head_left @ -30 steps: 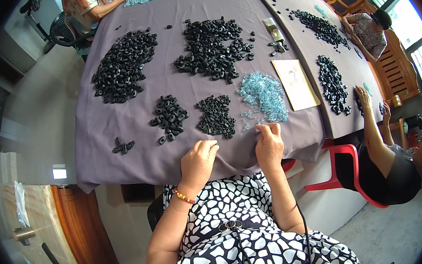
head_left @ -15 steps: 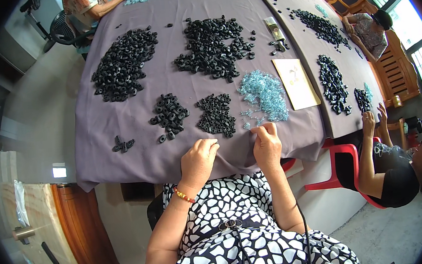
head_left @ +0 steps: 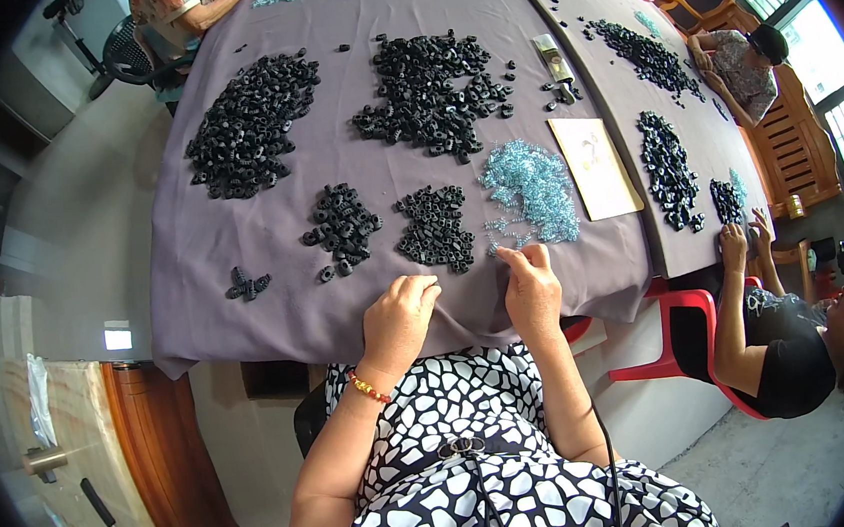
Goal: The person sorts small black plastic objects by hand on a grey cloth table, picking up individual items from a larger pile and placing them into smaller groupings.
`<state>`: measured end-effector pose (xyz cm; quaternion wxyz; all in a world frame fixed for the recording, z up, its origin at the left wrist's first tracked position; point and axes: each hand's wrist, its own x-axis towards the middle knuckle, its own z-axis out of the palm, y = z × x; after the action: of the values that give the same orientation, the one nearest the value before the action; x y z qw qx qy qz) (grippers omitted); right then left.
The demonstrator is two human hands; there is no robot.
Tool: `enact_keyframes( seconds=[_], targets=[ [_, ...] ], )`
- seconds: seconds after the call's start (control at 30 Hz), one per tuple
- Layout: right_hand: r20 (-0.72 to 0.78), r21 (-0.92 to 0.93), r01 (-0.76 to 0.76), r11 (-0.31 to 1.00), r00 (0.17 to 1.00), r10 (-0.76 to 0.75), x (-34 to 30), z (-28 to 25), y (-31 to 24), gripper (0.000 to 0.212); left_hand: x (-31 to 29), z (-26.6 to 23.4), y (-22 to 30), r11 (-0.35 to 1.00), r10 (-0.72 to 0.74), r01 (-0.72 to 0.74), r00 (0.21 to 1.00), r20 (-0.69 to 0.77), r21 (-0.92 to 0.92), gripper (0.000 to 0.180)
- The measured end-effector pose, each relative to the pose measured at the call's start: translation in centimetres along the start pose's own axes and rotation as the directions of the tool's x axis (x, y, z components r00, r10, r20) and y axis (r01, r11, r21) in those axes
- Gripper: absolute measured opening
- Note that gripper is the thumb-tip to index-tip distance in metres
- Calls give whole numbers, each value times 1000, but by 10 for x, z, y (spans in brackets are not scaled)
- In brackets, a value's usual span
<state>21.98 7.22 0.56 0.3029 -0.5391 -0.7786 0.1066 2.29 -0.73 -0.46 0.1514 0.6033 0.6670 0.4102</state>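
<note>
My left hand (head_left: 402,317) is over the cloth near the front edge, its thumb and fingertips pressed together; whatever they pinch is too small to see. My right hand (head_left: 531,292) reaches to the near edge of a pile of small clear-blue pieces (head_left: 528,189), with thumb and index finger closed at a few stray ones. Ahead of my left hand lies a pile of small black ring-like parts (head_left: 434,230). To its left is a pile of chunkier black parts (head_left: 341,228). Farther left, a small cluster of black parts (head_left: 247,284) sits alone.
Two large heaps of black parts, a left heap (head_left: 254,123) and a middle heap (head_left: 432,92), cover the far cloth. A pale rectangular board (head_left: 597,170) and a tube (head_left: 555,61) lie at the right. Other people work around the tables; one sits by a red chair (head_left: 656,353).
My right index finger and thumb have shifted slightly left at the edge of the blue pile. The left hand stays nearly in place. The whole view has shifted a little.
</note>
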Motion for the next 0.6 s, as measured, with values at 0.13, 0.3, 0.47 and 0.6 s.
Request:
enact_keyframes(
  seconds=[0.13,0.3,0.47,0.6],
  targets=[
    [-50,-77,-49,996,998,45,0,4,1,29,1,1,-1,1000,17,-17,1000,-6,3,13],
    [-59,-46,-42,998,997,40,-1,4,2,29,0,0,0,1000,11,-11,1000,-10,4,13],
    [-58,-96,11,995,998,-17,-2,7,7,34,0,1,-1,1000,7,-7,1000,1,-1,13],
    [-77,-60,16,998,997,-20,1,6,1,33,0,0,-1,1000,23,-23,1000,4,22,12]
  ],
)
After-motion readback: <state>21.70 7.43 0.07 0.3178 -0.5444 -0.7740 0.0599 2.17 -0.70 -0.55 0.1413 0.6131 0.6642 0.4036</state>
